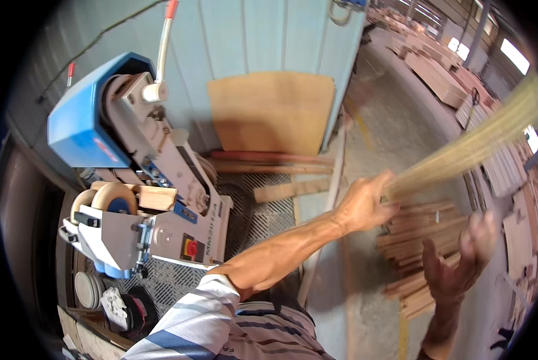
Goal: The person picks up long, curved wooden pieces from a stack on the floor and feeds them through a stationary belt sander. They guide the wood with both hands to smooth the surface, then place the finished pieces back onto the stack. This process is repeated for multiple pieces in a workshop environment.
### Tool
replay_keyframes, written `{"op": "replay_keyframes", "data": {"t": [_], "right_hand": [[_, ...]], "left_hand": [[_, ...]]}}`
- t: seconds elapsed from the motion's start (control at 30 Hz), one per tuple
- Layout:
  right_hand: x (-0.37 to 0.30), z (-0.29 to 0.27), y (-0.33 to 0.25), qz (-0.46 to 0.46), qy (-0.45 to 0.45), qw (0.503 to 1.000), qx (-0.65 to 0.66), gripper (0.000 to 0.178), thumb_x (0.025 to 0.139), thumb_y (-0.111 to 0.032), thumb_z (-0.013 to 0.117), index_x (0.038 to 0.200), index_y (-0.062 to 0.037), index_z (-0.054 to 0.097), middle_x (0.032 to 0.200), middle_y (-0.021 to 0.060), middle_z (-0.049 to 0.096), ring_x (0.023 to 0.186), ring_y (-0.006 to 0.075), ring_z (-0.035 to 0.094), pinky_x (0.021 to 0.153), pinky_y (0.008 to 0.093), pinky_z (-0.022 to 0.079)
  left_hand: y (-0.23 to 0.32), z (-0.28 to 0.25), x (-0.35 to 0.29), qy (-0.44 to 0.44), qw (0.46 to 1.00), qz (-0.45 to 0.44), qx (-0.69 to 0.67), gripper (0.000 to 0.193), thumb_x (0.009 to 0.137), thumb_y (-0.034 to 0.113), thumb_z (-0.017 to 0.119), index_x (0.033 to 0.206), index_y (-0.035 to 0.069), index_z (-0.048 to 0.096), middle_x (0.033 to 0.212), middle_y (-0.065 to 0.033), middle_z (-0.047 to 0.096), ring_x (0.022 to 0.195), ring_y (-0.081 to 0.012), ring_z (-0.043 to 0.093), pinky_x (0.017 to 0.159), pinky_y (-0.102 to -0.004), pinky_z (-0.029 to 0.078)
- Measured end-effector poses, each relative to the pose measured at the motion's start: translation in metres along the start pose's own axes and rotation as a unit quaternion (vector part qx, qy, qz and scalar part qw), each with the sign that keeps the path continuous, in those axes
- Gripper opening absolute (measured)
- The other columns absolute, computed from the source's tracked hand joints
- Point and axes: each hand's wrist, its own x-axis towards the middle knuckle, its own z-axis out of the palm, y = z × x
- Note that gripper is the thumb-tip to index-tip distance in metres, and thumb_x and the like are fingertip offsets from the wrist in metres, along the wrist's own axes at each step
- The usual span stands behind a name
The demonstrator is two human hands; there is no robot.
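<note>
The left hand (365, 201), right of centre in the frame, is clasped round the near end of a long, pale wooden piece (473, 138), thumb and fingers wrapped about it. The right hand (461, 255), at the lower right, is raised with its fingers loosely spread and appears to hold nothing, though blur softens its outline.

The wooden piece lies up and to the right of both hands: its long axis runs aslant from the left hand toward the upper right edge of the frame, broadening on the way. The left hand is the nearer, being in contact with it; the right hand sits below its length, with a visible gap between. Blur hides the far end's exact shape.

Just beyond the hands, between and below them, a pile of wooden strips (422, 240) lies on the floor (368, 273). On the left side of the frame stands a blue and white machine (179, 234), with a wooden block (157, 198) resting near its pale wheels (114, 198). At upper centre, a tan panel (275, 111) leans against a pale blue wall (245, 36). Timber stacks (437, 78) fill the upper right.
</note>
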Motion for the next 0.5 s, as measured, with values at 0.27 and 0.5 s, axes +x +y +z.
{"op": "replay_keyframes", "data": {"t": [0.27, 0.5], "right_hand": [[-0.038, -0.009, 0.024, 0.054, -0.415, 0.890, -0.181, 0.020, 0.078, -0.009, 0.061, 0.097, -0.0047, 0.057, 0.085, 0.0089, 0.054, 0.086, 0.0258, 0.057, 0.080, 0.0395, 0.048], [-0.111, -0.010, 0.027, 0.220, -0.471, 0.848, -0.101, 0.032, 0.062, -0.006, 0.076, 0.083, -0.0051, 0.052, 0.079, 0.0141, 0.059, 0.068, 0.0343, 0.061, 0.059, 0.0418, 0.049]], "left_hand": [[-0.051, 0.108, -0.016, -0.122, 0.933, 0.199, 0.275, 0.034, 0.067, 0.025, 0.074, 0.088, 0.007, 0.054, 0.076, -0.0085, 0.058, 0.071, -0.0274, 0.063, 0.058, -0.0388, 0.050], [-0.073, 0.138, -0.020, -0.072, 0.924, 0.254, 0.277, 0.022, 0.073, 0.017, 0.065, 0.091, 0.006, 0.060, 0.086, -0.0101, 0.060, 0.091, -0.0265, 0.059, 0.084, -0.0454, 0.045]]}}
